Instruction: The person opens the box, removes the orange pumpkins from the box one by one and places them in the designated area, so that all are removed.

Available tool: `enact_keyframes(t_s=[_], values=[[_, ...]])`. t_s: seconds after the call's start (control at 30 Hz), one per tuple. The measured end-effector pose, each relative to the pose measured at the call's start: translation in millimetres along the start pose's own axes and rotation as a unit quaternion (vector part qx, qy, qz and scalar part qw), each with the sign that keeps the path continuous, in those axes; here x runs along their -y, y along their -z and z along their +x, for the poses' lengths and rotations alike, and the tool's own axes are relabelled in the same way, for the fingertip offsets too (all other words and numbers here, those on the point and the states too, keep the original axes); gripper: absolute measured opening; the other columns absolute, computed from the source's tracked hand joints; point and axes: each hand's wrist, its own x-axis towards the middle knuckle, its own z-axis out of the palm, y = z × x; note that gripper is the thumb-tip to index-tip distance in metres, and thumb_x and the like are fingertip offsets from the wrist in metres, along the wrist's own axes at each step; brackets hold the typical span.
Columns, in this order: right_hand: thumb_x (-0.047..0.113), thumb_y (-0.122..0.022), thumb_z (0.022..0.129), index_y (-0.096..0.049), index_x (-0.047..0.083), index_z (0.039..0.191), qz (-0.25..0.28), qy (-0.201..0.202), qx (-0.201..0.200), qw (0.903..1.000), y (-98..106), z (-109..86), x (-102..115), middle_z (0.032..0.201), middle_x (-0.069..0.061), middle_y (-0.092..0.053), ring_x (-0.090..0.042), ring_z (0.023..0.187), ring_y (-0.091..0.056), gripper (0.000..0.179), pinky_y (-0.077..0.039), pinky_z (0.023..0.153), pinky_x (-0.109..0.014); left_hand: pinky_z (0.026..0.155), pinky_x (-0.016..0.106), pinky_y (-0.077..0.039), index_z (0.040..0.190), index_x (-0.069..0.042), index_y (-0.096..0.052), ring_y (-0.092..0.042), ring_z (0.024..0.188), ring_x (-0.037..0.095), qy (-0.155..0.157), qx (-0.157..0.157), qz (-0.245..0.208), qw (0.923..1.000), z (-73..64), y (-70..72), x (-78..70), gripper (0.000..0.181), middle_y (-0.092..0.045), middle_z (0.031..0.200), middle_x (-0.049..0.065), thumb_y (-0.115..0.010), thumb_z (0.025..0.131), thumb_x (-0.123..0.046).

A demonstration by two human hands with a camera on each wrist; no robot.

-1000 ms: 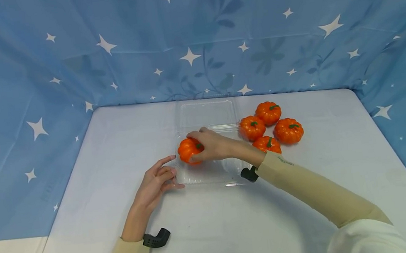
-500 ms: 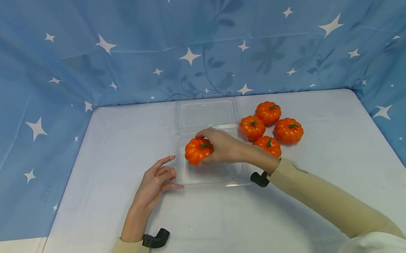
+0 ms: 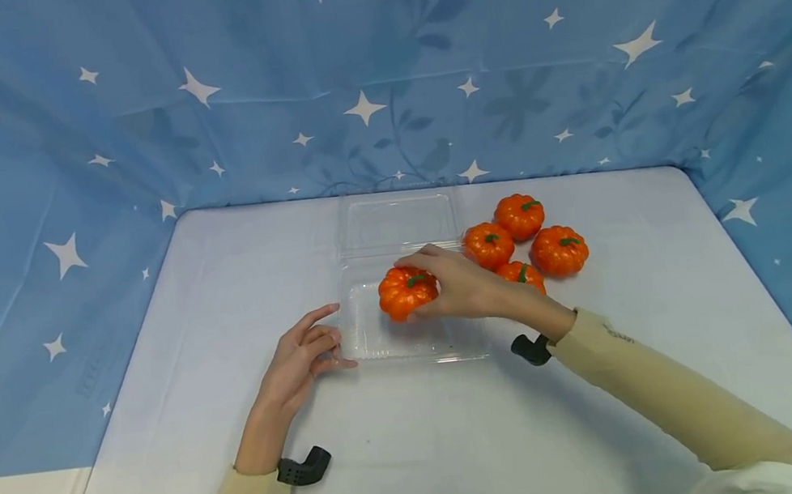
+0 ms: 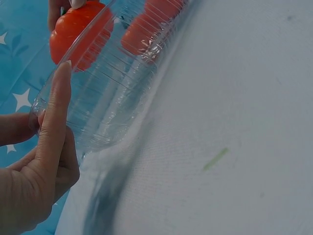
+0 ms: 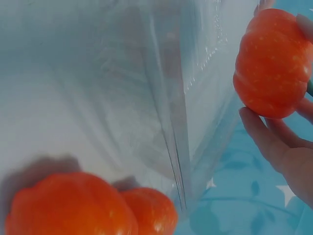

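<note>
My right hand (image 3: 455,283) grips a small orange pumpkin (image 3: 401,294) with a green stem, thumb and fingers around its right side. The pumpkin appears over the base of a clear plastic clamshell box (image 3: 378,348) in the head view. My left hand (image 3: 299,364) rests at the box's front left corner. In the left wrist view, its straight thumb (image 4: 57,98) lies along the box's wall while another finger (image 4: 17,128) touches the corner's other side. The right wrist view shows the fingertips (image 5: 252,120) against the held pumpkin.
Several more small pumpkins (image 3: 559,251) sit close together right of the box, one partly hidden by my right forearm. The box's lid (image 3: 400,222) lies folded back toward the blue star-print curtain (image 3: 258,67). A white cloth covers the table (image 3: 407,474).
My right hand has carried the pumpkin rightward, from the box's left side to near the middle of its base. My left hand has stayed at the corner.
</note>
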Motion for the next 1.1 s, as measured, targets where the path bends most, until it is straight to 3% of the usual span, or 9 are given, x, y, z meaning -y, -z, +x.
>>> enact_keyframes(t_s=[0.37, 0.7, 0.87, 1.1], values=[[0.029, -0.085, 0.085, -0.054, 0.012, 0.147, 0.017, 0.005, -0.038, 0.9991, 18.4, -42.4, -14.2, 0.146, -0.014, -0.054, -0.037, 0.137, -0.050, 0.072, -0.051, 0.108, -0.060, 0.084, 0.042, -0.065, 0.157, -0.001, -0.036, -0.058, 0.075, 0.011, -0.001, 0.004, 0.002, 1.0000, -1.5, -1.2, -1.4, 0.056, -0.061, 0.088, -0.002, -0.053, 0.104, 0.001], [0.033, -0.086, 0.084, -0.051, 0.016, 0.151, 0.003, -0.035, -0.072, 0.9968, 34.1, -84.4, -30.8, 0.153, -0.015, -0.050, -0.038, 0.140, -0.046, 0.077, -0.049, 0.105, -0.068, 0.084, 0.042, -0.065, 0.156, -0.001, -0.036, -0.057, 0.077, 0.010, -0.002, 0.002, 0.000, 1.0000, -2.2, -1.1, -0.5, 0.055, -0.060, 0.087, -0.002, -0.053, 0.104, 0.000], [0.031, -0.086, 0.085, -0.052, 0.012, 0.150, 0.004, -0.054, -0.077, 0.9956, 39.6, -103.4, -37.1, 0.152, -0.017, -0.050, -0.041, 0.140, -0.045, 0.075, -0.048, 0.106, -0.069, 0.084, 0.042, -0.065, 0.156, -0.002, -0.037, -0.057, 0.076, 0.010, -0.002, 0.001, 0.000, 1.0000, -2.2, -2.7, -1.1, 0.055, -0.059, 0.086, -0.002, -0.054, 0.104, 0.000], [0.024, -0.087, 0.084, -0.054, 0.005, 0.145, 0.000, -0.051, -0.089, 0.9947, 42.0, -125.9, -53.3, 0.140, -0.017, -0.057, -0.034, 0.123, -0.058, 0.072, -0.058, 0.097, -0.058, 0.085, 0.042, -0.065, 0.156, -0.003, -0.037, -0.058, 0.076, 0.011, 0.001, 0.002, 0.000, 1.0000, -3.1, -3.1, -0.6, 0.055, -0.059, 0.086, -0.002, -0.055, 0.104, 0.000]])
